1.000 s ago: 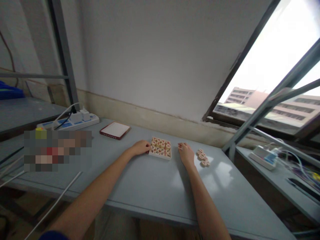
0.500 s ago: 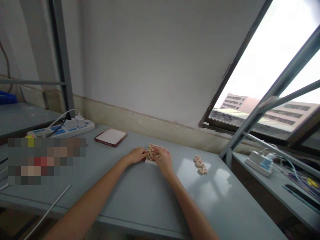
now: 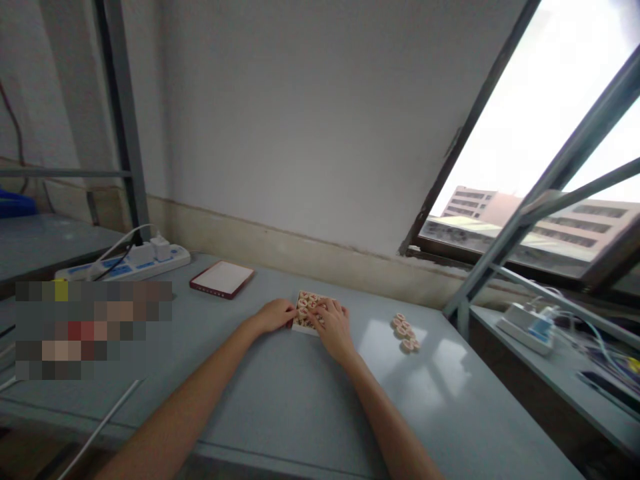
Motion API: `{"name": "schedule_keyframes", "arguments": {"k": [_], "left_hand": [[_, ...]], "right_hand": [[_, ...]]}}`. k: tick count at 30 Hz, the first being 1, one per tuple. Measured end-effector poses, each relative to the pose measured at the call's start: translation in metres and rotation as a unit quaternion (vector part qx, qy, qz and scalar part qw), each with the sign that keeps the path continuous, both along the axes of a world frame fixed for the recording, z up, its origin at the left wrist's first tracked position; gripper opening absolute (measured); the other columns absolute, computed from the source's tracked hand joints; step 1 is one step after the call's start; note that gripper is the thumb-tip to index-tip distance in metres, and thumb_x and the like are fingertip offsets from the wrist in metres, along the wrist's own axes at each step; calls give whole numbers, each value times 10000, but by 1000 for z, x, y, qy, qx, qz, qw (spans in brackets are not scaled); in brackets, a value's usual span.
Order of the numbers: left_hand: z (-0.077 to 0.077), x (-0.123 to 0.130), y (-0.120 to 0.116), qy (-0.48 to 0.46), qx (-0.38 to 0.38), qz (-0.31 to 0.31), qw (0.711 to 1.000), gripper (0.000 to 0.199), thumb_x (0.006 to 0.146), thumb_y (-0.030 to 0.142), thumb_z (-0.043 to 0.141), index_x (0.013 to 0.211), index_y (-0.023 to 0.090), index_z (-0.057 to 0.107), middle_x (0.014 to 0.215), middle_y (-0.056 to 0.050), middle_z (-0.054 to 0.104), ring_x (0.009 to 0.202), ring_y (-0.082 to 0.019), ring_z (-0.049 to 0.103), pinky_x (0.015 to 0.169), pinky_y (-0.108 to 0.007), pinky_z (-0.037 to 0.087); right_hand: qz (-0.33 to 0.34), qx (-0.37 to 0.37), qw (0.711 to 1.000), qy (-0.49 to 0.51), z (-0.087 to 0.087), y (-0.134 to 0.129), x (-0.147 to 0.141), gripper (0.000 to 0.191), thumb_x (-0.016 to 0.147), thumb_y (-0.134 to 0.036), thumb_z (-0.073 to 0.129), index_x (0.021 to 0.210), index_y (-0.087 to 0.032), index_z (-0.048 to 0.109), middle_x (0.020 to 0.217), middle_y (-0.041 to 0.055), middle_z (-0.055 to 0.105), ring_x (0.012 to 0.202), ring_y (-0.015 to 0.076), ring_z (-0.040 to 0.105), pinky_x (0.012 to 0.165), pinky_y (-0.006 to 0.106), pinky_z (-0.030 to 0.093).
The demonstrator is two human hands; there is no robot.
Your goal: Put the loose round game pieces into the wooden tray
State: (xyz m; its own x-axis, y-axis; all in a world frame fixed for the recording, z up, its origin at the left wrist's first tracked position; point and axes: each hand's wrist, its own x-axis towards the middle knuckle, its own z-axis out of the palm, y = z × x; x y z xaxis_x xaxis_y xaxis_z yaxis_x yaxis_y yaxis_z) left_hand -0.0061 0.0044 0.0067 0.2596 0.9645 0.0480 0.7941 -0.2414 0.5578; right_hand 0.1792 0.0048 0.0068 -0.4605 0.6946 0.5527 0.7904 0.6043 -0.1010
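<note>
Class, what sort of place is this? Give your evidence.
Probably a dormitory room: there's a bunk-like metal frame, a desk along the wall, and a power strip holding plugs.

1. a dormitory-like room, it seems;
2. grey metal posts (image 3: 125, 120) and rails (image 3: 65, 173), like bunk frames, flank a grey desk (image 3: 285, 400);
3. power strips (image 3: 177, 256) carry plugs (image 3: 161, 248) and cables (image 3: 116, 243);
4. a window (image 3: 505, 113) beside a worn wall (image 3: 300, 120) looks onto a multi-storey building (image 3: 583, 230)

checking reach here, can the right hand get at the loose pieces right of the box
Probably yes: only tabletop shows between the right hand, over the box, and the loose pieces.
</note>
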Motion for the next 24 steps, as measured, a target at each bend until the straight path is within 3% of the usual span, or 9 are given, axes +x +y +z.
{"name": "schedule_keyframes", "arguments": {"k": [16,24], "left_hand": [[-2,-2,1,-27,-7,-18,999,385,771,381,306,576,147,543,528,-9,527,504,-121,464,520,-225,315],[-1,-2,0,-17,-5,-11,1000,400,778,395,305,577,145,544,536,-11,538,510,-119,462,519,-222,308]], "right_hand": [[24,-6,1000,-13,7,1,7,181,863,-329,468,892,-312,646,998,1,575,971,170,464,844,330,264],[38,-6,999,-22,2,1,5,181,865,-333,464,894,-311,641,991,5,577,991,183,446,857,341,251]]}}
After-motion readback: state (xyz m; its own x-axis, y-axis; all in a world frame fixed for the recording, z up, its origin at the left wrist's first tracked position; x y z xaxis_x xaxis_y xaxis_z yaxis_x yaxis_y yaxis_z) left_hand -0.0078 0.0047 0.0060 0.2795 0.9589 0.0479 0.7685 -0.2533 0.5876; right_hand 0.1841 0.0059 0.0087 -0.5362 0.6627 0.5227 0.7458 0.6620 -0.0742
